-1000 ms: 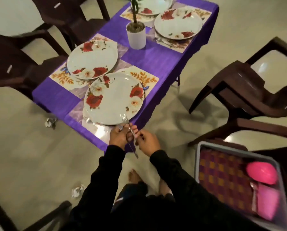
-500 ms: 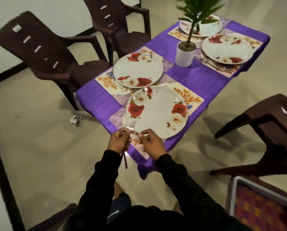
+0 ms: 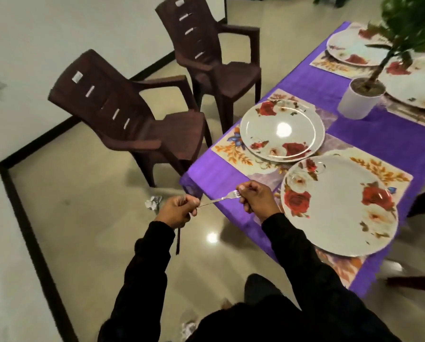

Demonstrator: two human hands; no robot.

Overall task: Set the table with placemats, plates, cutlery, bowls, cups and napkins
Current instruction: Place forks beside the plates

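A silver fork (image 3: 217,200) spans the gap between my hands, just off the table's near left corner. My left hand (image 3: 178,210) grips its handle end together with other cutlery; a dark handle (image 3: 178,243) hangs below the fist. My right hand (image 3: 255,199) pinches the fork at its tines. A floral plate (image 3: 339,206) lies on a leaf-patterned placemat (image 3: 384,172) right of my right hand. A second floral plate (image 3: 283,129) sits on its placemat (image 3: 231,150) further back. Two more plates (image 3: 354,49) lie at the far end.
The table wears a purple cloth (image 3: 354,139). A white pot (image 3: 358,99) with a green plant stands mid-table. Two dark plastic chairs (image 3: 132,119) stand left of the table on the tiled floor. Crumpled paper (image 3: 153,202) lies on the floor by the table corner.
My hands have drawn apart, pulling one fork out sideways from the bundle in my left hand. The view has swung left, so the table now sits to the right.
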